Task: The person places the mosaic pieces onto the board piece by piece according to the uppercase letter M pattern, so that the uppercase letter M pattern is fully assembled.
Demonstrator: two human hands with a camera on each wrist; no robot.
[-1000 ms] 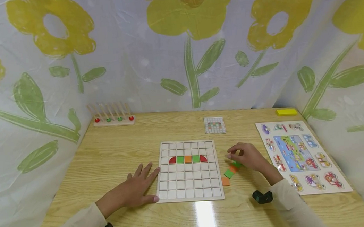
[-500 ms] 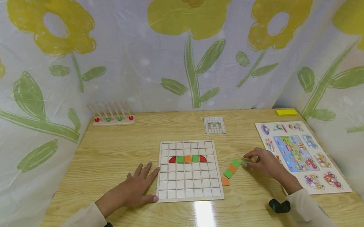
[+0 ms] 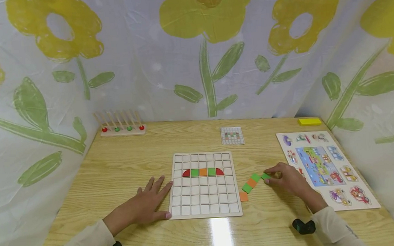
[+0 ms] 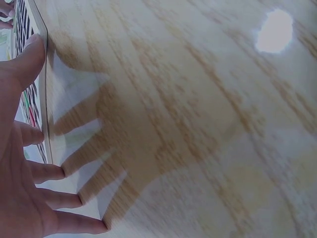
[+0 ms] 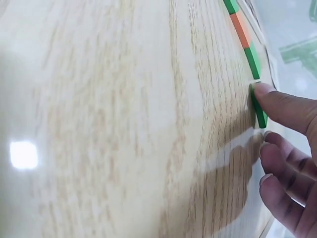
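Flowered curtain (image 3: 137,85) behind and at both sides; wood-grain table (image 3: 128,168) in front. Grid board (image 3: 205,209) lies flat mid-table, one row of coloured pieces (image 3: 203,172) set in it: red, green, orange, green, red. Small pattern card (image 3: 232,136) beyond, picture puzzle (image 3: 352,206) at right.

Loose pieces: slanting green-orange-green strip (image 3: 251,183) right of the board, plus one orange tile (image 3: 243,196) at the board's right edge — touching or just beside, cannot tell.

Risks (judgement): a sideways sweep of the right hand could knock the strip apart, its far end being so near the fingertips. Thin edge, little to grip: a loose pinch could drop the tile. A shove from the left hand could slide the board into the orange tile.

Right hand (image 3: 288,179): narrow gap, thumb and forefinger pinching a green tile (image 3: 265,176) just apart from the strip; whether lifted, unclear. Left hand (image 3: 148,205): fingers spread on the table, grasping nothing — thumb and forefinger touch the board's left edge.
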